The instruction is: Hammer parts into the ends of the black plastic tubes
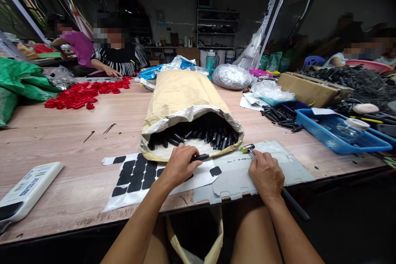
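My left hand (181,163) is closed on a short black rod-shaped piece (200,157), just in front of the sack's mouth. My right hand (266,175) grips a small hammer (247,148) with a yellowish, clear face. Its dark handle runs out behind the wrist. The tan woven sack (188,90) lies on its side, open toward me, with many black pen-shaped pieces (216,135) inside. Under my left forearm lies a white sheet with rounded black patches (136,179); one loose-looking patch (215,171) is at its right end. A grey board (232,181) lies below the hammer.
A white electronic device (34,185) stands at the left. Red plastic parts (77,93) are heaped beyond it, near a co-worker in stripes (119,55). On the right are a blue tray (340,140) with a jar, black pieces (280,119) and a cardboard box (309,88).
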`<state>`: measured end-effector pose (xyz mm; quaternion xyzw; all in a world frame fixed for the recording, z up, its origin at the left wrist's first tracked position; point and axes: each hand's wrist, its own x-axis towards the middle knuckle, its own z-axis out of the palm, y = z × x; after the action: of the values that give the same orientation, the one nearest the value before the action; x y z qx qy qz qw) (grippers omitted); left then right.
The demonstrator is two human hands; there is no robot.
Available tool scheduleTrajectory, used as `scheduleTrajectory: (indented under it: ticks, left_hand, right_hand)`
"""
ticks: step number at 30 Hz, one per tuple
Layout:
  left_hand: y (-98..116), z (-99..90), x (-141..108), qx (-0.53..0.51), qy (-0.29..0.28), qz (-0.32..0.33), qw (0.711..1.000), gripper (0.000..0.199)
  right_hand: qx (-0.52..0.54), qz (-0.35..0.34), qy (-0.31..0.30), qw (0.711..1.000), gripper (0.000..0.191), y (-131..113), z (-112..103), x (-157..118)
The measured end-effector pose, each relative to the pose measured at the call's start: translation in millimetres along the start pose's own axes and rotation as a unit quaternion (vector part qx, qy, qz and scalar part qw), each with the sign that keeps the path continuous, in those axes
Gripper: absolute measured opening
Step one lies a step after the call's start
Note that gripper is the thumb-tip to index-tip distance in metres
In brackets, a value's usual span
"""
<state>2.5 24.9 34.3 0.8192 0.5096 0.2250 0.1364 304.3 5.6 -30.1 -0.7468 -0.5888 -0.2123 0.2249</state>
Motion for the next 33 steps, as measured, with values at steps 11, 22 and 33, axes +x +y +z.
scheduleTrajectory:
  ticks: [11,22,33]
  left_hand:
    - [-10,31.5,-33,-0.112,0.028,-0.052,0.992,0.012]
    - [-10,29.3,-31,-0.14,0.025,-0.067,0.988,0.011]
    - [-11,31.3,-29,-0.162,0.022,-0.091,0.982,0.012]
  right_hand:
    - [0.135,0.065,-0.075,0.986,0.033,2,-16,5]
    - [0.417,-0.109,-0.138,0.892,0.033,-78,-72,-42]
    - [0.432,-0.174,-0.095,0.88,0.041,-106,-74,-48]
